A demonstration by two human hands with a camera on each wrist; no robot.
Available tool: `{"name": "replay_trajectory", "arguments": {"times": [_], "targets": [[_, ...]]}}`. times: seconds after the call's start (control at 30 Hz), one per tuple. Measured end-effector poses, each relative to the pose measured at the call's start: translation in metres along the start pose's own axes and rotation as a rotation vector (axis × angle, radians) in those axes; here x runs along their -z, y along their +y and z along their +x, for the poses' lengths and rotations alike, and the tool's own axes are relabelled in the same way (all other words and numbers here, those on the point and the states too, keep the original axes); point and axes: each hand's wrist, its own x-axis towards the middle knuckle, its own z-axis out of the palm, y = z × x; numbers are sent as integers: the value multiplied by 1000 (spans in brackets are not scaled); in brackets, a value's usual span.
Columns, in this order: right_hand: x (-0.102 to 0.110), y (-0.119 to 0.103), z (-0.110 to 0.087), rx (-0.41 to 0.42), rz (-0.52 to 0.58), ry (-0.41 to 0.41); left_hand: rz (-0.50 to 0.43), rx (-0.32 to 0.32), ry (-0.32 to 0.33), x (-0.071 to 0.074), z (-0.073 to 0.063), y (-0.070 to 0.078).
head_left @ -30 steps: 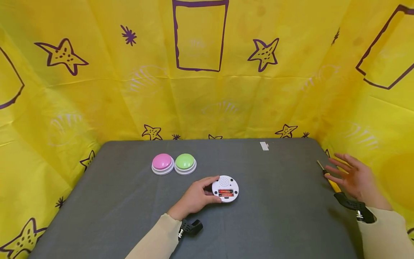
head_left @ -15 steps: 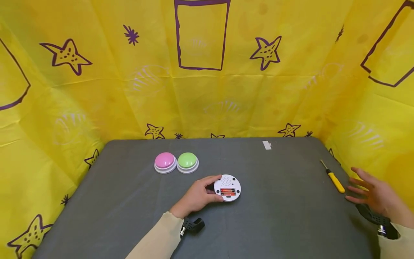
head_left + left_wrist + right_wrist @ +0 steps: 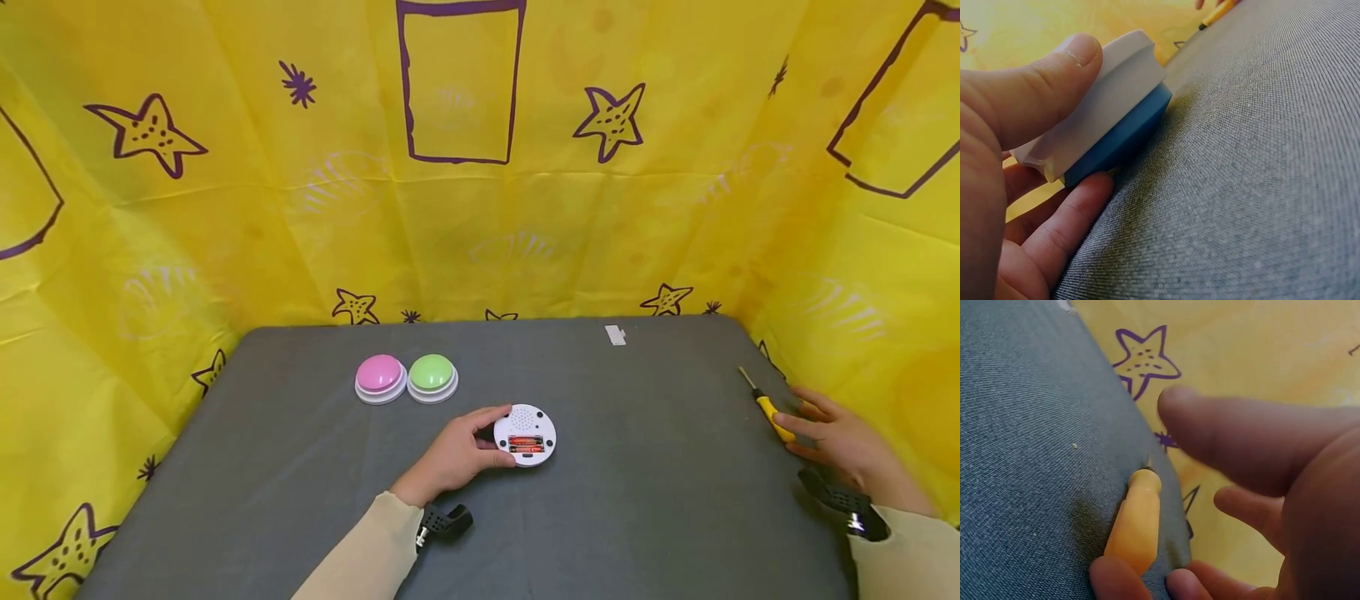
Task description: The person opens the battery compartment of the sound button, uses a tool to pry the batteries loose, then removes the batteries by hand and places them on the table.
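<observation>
My left hand grips a round push-button buzzer by its left edge, thumb in front and fingers behind. Its white underside faces up, with speaker holes and two red batteries in an uncovered compartment. The left wrist view shows its blue dome pointing down, close to the cloth. At the far right, my right hand is at the handle of a yellow screwdriver lying on the table. In the right wrist view, fingertips touch or nearly touch the handle's end, while the thumb is held apart from it.
A pink buzzer and a green buzzer stand side by side, domes up, at back left. A small white battery cover lies near the back edge. Yellow printed cloth encloses the grey table behind and at both sides.
My right hand first drew away to the right of the screwdriver, then came back left to its handle. The left hand keeps its hold on the buzzer, unmoved.
</observation>
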Motion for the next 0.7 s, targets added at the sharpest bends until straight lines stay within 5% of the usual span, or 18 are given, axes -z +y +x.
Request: {"name": "replay_trajectory", "arguments": {"times": [0.7], "targets": [[-16,-6,2,32,-478,199,25,-15,4,1,-1,3]]}}
